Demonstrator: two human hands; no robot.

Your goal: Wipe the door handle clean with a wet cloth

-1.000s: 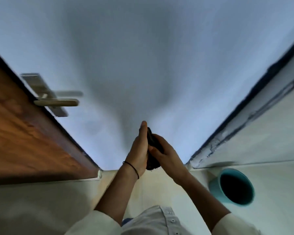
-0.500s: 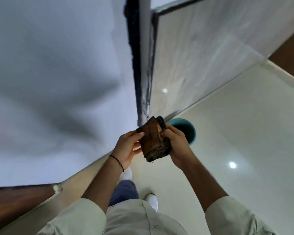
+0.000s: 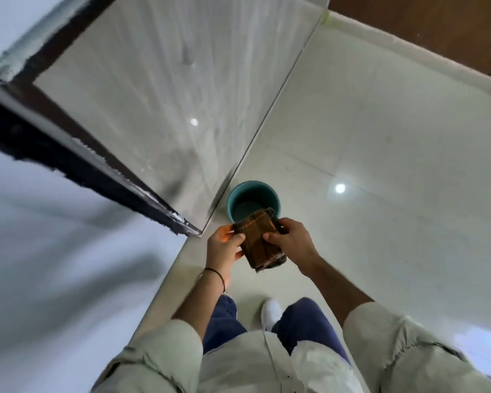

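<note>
Both hands gripped 1 folded, dark brown cloth with thin orange check lines [image 3: 260, 241], held above the glossy pale tiled floor [image 3: 380, 171]. The left hand [image 3: 224, 249] pinched the cloth's left edge, thumb on top and fingers curled beneath. The right hand [image 3: 292, 242] clamped its right side, thumb pressed on the upper face. A thin black band [image 3: 217, 275] circled the left wrist. Just beyond the cloth stood a round teal plastic bucket [image 3: 253, 198] on the floor, beside the foot of a grey streaked wall panel [image 3: 167, 95]; the cloth's far edge overlapped the bucket's rim in this view. Below, 1 white shoe [image 3: 270, 312] and dark blue trousers [image 3: 304, 321] showed. The door handle was out of view.
</note>
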